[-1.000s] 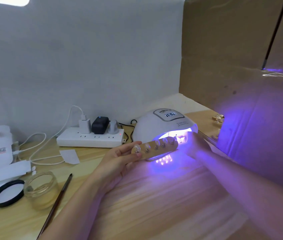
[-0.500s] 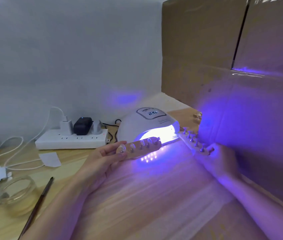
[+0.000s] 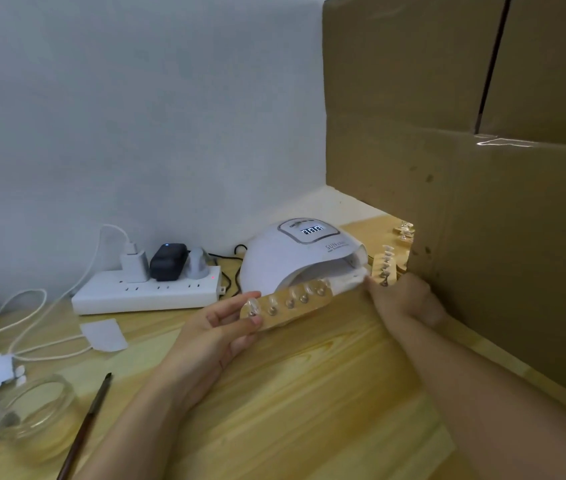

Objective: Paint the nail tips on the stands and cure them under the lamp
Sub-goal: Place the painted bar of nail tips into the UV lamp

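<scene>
Head view: the left hand (image 3: 215,327) pinches a wooden stand (image 3: 288,303) of nail tips at the mouth of the lamp (image 3: 295,258). The right hand (image 3: 402,299) grips a second stand (image 3: 383,268) beside the lamp. Better to slide the first stand in level, fully under the dome.

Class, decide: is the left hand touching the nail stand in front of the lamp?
Touching. The head view shows the left hand pinching the near end of the nail stand, thumb and fingers against its edges.

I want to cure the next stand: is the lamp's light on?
Off. The lamp shows no purple glow at its mouth, though its display is lit.
</scene>
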Tool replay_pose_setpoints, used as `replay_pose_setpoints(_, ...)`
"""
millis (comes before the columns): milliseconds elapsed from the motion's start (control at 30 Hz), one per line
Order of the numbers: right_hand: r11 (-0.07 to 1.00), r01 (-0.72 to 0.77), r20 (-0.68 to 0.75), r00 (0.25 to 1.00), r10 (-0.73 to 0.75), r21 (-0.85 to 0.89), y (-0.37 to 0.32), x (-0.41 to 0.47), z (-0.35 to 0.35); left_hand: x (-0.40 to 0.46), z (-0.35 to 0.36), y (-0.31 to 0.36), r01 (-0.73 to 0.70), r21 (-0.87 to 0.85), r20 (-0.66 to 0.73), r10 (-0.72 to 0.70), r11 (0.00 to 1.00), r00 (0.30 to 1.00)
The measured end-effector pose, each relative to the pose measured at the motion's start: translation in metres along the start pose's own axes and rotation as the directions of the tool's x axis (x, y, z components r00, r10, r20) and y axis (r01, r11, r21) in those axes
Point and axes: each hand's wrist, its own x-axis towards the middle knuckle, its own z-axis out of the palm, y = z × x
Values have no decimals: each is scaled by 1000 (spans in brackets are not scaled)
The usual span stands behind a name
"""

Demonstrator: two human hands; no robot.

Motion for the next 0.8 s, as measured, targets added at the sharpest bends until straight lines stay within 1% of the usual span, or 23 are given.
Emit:
replay_pose_setpoints(133,994,-5,-44,999,0,-113,-5,5,7,0,1,0,-13,-13,-11,12,1000,1000)
replay_pose_setpoints(267,990,11,-29,999,-15,-139,-9,2,4,-2,2,-1,-24,-10,-34,23,1000,999)
replay_pose_setpoints(367,993,50,18,999,-48,-108,-7,1,1,-2,2,-1,-28,-3,-31,28,1000,999)
replay_pose_setpoints(467,986,162,63,985,-163,33,0,1,1,-1,1,-2,-30,7,-28,30,1000,999)
replay_pose_setpoints(533,974,220,49,974,-222,55,2,0,1,0,1,-2,-25,14,-29,25,1000,999)
replay_pose_setpoints(600,971,236,6,972,-236,27,-1,-2,1,0,1,-2,-23,17,-30,23,1000,999)
replay_pose_setpoints(667,973,225,-36,973,-227,-41,-3,-2,1,0,1,-2,-23,22,-34,23,1000,999)
replay_pose_setpoints(733,977,196,-43,979,-200,-88,-3,0,2,0,2,-2,-24,31,-40,25,999,999)
replay_pose_setpoints(800,978,188,-31,981,-192,-94,-4,2,4,-1,3,-3,-27,39,-45,28,999,999)
